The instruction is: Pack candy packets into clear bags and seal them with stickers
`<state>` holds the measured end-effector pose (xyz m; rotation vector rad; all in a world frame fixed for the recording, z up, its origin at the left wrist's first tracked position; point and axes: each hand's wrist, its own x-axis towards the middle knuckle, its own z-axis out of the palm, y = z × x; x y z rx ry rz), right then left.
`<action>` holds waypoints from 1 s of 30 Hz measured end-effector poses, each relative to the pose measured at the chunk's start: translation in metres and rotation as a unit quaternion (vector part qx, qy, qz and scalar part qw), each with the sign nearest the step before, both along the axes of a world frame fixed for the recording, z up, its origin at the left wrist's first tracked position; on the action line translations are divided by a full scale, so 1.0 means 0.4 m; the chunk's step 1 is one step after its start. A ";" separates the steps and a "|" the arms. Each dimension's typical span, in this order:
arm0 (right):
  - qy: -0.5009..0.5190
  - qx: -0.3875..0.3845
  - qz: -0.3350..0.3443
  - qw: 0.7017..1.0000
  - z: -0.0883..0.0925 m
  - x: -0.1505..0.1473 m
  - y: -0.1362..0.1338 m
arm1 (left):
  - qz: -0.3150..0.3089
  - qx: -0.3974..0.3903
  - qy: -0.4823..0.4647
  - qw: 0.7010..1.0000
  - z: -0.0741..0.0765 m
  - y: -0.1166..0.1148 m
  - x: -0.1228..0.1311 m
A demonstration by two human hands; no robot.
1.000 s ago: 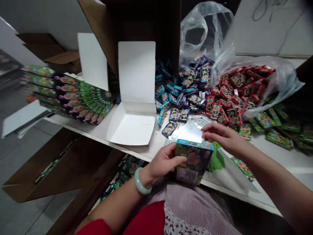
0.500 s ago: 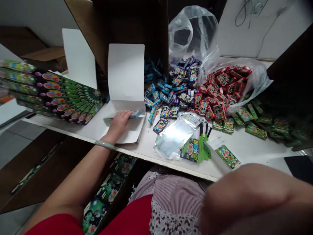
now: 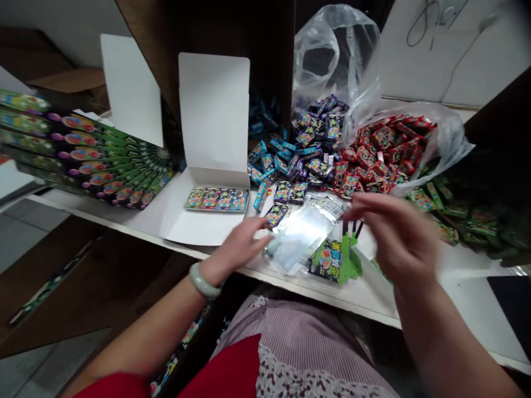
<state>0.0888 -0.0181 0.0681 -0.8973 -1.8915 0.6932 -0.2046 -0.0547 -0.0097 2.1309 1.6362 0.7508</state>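
Observation:
My left hand (image 3: 236, 247), with a jade bangle on the wrist, lies at the table's front edge, its fingertips touching a stack of clear plastic bags (image 3: 298, 236). My right hand (image 3: 394, 232) hovers blurred just right of the bags, fingers spread, holding nothing I can see. An open white carton (image 3: 199, 221) sits left of my left hand; a filled colourful pack (image 3: 217, 199) lies in it against the back fold. Green printed header cards (image 3: 334, 260) rest under the bags.
Heaps of small packets lie behind: blue (image 3: 269, 160), dark purple (image 3: 319, 132), red (image 3: 381, 149) in a clear plastic sack, green (image 3: 448, 204) at right. Fanned flat green boxes (image 3: 103, 160) stack at left. A tall brown cardboard box (image 3: 215, 33) stands behind the carton.
My left hand left the pack in the white carton and came back right to the clear bags. My right hand rose from the lower edge to hover above the table.

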 end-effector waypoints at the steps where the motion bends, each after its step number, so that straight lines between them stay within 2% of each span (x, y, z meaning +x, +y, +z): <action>1: -0.068 -0.002 0.004 0.998 -0.039 -0.012 0.025 | 0.001 -0.025 0.020 0.999 -0.006 -0.008 0.038; 2: -0.152 -0.004 0.008 0.988 -0.081 -0.023 0.042 | 0.018 -0.047 0.027 0.998 -0.016 -0.012 0.069; 4: -0.304 -0.008 0.016 0.953 -0.165 -0.037 0.060 | 0.056 -0.107 -0.023 0.992 -0.038 -0.011 0.106; 6: -0.365 -0.009 0.020 0.931 -0.224 -0.039 0.059 | 0.084 -0.166 -0.116 0.976 -0.055 -0.002 0.115; 8: -0.371 -0.004 0.022 0.928 -0.242 -0.033 0.048 | 0.093 -0.203 -0.184 0.957 -0.056 0.006 0.111; 10: -0.357 -0.001 0.012 0.934 -0.220 -0.022 0.032 | 0.083 -0.216 -0.215 0.949 -0.037 0.008 0.103; 12: -0.336 0.030 0.026 0.941 -0.177 -0.015 0.012 | 0.065 -0.237 -0.299 0.922 0.001 0.006 0.100; 16: -0.306 0.157 0.127 0.930 -0.107 -0.020 -0.028 | 0.043 -0.302 -0.513 0.802 0.100 0.002 0.112; 18: -0.243 0.187 0.120 0.944 -0.092 -0.025 -0.034 | 0.010 -0.338 -0.557 0.759 0.140 0.004 0.120; 19: -0.191 0.191 0.092 0.958 -0.086 -0.026 -0.031 | -0.015 -0.349 -0.569 0.744 0.153 0.006 0.123; 20: -0.128 0.184 0.047 0.973 -0.080 -0.026 -0.025 | -0.033 -0.342 -0.577 0.741 0.162 0.008 0.126; 21: -0.060 0.158 -0.003 0.986 -0.072 -0.024 -0.017 | -0.036 -0.311 -0.580 0.752 0.166 0.010 0.129; 23: 0.073 0.047 -0.070 0.994 -0.055 -0.023 0.002 | -0.001 -0.199 -0.556 0.807 0.160 0.015 0.138; 25: 0.176 -0.108 -0.064 0.976 -0.040 -0.027 0.017 | 0.035 -0.109 -0.508 0.854 0.142 0.021 0.154; 26: 0.206 -0.178 -0.041 0.961 -0.038 -0.031 0.023 | 0.040 -0.100 -0.494 0.863 0.131 0.024 0.164; 28: 0.236 -0.273 -0.007 0.933 -0.045 -0.041 0.027 | 0.035 -0.130 -0.488 0.862 0.109 0.026 0.188; 30: 0.243 -0.303 -0.007 0.921 -0.065 -0.048 0.027 | 0.031 -0.152 -0.486 0.860 0.092 0.023 0.210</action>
